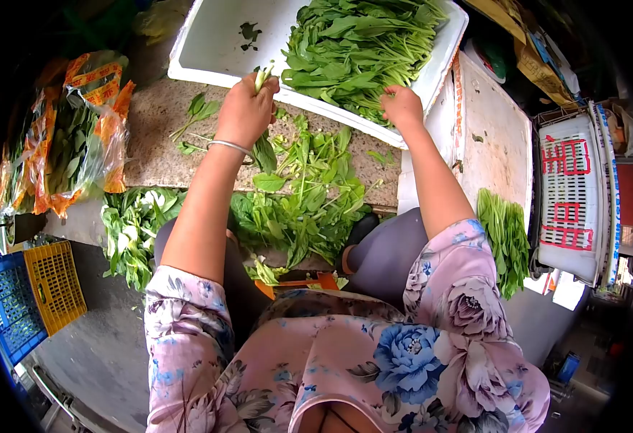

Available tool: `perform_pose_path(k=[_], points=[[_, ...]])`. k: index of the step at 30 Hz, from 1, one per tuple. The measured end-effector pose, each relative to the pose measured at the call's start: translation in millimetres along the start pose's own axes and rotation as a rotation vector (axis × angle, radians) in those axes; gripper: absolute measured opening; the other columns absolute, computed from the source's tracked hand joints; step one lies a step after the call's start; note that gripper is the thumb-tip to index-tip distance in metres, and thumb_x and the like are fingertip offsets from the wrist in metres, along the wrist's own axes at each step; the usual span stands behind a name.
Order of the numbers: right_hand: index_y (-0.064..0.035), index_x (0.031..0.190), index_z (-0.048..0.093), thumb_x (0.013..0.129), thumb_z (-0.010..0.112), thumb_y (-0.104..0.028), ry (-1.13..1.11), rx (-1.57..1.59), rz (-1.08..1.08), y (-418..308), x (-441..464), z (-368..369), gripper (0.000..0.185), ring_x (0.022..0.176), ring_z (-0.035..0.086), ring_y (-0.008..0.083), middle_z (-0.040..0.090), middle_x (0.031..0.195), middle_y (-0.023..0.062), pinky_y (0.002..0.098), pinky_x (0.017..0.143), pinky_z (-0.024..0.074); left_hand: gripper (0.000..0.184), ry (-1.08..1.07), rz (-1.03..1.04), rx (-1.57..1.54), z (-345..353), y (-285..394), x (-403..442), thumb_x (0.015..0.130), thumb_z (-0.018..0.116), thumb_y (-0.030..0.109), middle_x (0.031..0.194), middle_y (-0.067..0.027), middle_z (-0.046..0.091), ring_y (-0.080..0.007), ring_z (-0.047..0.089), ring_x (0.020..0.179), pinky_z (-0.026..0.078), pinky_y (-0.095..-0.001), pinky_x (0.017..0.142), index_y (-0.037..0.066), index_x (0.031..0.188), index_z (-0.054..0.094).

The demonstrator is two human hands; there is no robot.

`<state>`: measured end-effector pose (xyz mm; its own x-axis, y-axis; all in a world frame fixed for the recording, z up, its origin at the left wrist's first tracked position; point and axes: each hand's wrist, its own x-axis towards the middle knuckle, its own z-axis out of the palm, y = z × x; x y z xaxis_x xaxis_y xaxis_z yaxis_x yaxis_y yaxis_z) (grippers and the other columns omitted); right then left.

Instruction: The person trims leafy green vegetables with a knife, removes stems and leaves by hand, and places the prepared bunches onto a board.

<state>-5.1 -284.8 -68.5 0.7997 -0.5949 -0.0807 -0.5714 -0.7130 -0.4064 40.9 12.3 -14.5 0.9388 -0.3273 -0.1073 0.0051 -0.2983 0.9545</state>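
My left hand (248,112) is closed around a few leafy green stems (263,78). Their pale cut ends stick up above the fist, and leaves hang below it. A white foam box (212,54) lies tilted in front of me, with a heap of leafy greens (356,50) on its right side. At the box's near rim, my right hand (403,108) has its fingers curled against the edge of that heap, pinching at the greens. Loose leaves and stem scraps (309,173) are strewn over the stone slab (157,123) and between my legs.
At left stands a plastic bag of greens (71,144), with blue (10,307) and yellow (55,281) crates below. More greens lie by my left leg (132,234). To the right are a foam lid (497,130), a bunch of greens (504,238) and a white slotted crate (567,195).
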Motion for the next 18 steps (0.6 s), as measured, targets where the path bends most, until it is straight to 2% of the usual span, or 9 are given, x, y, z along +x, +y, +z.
perform_pose_path(k=[2,4,6,8,9,12,18], points=[[-0.0138,0.1,0.064,0.077,0.061,-0.024,-0.011,0.054,-0.068,-18,-20,-23,0.025,0.079,0.062,0.0255,0.064,0.089,0.0108,0.0329,0.071,0.0479,0.023,0.109,0.158,0.101,-1,-2,2,0.086,0.054,0.023,0.059,-0.0056,0.056,-0.0124,0.05,0.046,0.042,-0.0275,0.047,0.0,0.081,0.057],[-0.0134,0.099,0.064,0.077,0.061,-0.022,-0.011,0.109,-0.138,-34,-48,-45,0.025,0.075,0.061,0.0248,0.065,0.088,0.0101,0.0318,0.068,0.0476,0.024,0.088,0.09,0.057,0,8,-3,0.086,0.055,0.025,0.058,-0.0026,0.052,-0.01,0.047,0.045,0.04,-0.0252,0.045,0.001,0.085,0.058],[-0.0116,0.096,0.065,0.074,0.061,-0.015,-0.053,0.362,-0.364,-45,-81,-59,0.022,0.07,0.06,0.0234,0.064,0.083,0.0086,0.0299,0.063,0.0464,0.025,0.068,0.025,0.012,1,19,-10,0.086,0.056,0.026,0.057,0.0004,0.048,-0.0076,0.043,0.045,0.038,-0.0229,0.043,0.002,0.09,0.06],[-0.0101,0.092,0.064,0.07,0.061,-0.007,0.013,0.292,-0.653,-60,-114,-68,0.022,0.071,0.06,0.0225,0.062,0.081,0.0069,0.0291,0.062,0.0461,0.024,-0.177,-0.131,-0.109,0,25,-16,0.087,0.056,0.026,0.06,0.0006,0.049,-0.0069,0.043,0.046,0.036,-0.0224,0.043,0.005,0.095,0.062],[-0.0107,0.091,0.064,0.068,0.062,-0.004,-0.02,0.242,-0.684,-67,-130,-71,0.024,0.073,0.06,0.0225,0.06,0.081,0.0049,0.0297,0.062,0.047,0.026,-0.281,-0.131,-0.247,6,12,-11,0.087,0.054,0.027,0.069,-0.0002,0.056,-0.0067,0.047,0.052,0.037,-0.0212,0.045,0.008,0.102,0.063],[-0.0128,0.091,0.063,0.066,0.064,-0.005,0.004,0.242,-0.809,-70,-150,-56,0.026,0.073,0.059,0.0228,0.06,0.084,0.0033,0.0312,0.063,0.048,0.029,-0.432,-0.093,-0.249,16,18,-21,0.088,0.053,0.03,0.088,-0.0013,0.062,-0.0064,0.051,0.069,0.039,-0.0199,0.048,0.008,0.105,0.062],[-0.0152,0.093,0.064,0.061,0.067,-0.005,0.06,0.179,-0.96,-70,-160,-40,0.034,0.075,0.06,0.0218,0.06,0.089,0.0016,0.0319,0.063,0.0493,0.03,-0.578,-0.088,-0.243,27,13,-27,0.086,0.056,0.033,0.087,-0.0017,0.063,-0.0045,0.051,0.064,0.039,-0.0193,0.045,0.006,0.097,0.062]])
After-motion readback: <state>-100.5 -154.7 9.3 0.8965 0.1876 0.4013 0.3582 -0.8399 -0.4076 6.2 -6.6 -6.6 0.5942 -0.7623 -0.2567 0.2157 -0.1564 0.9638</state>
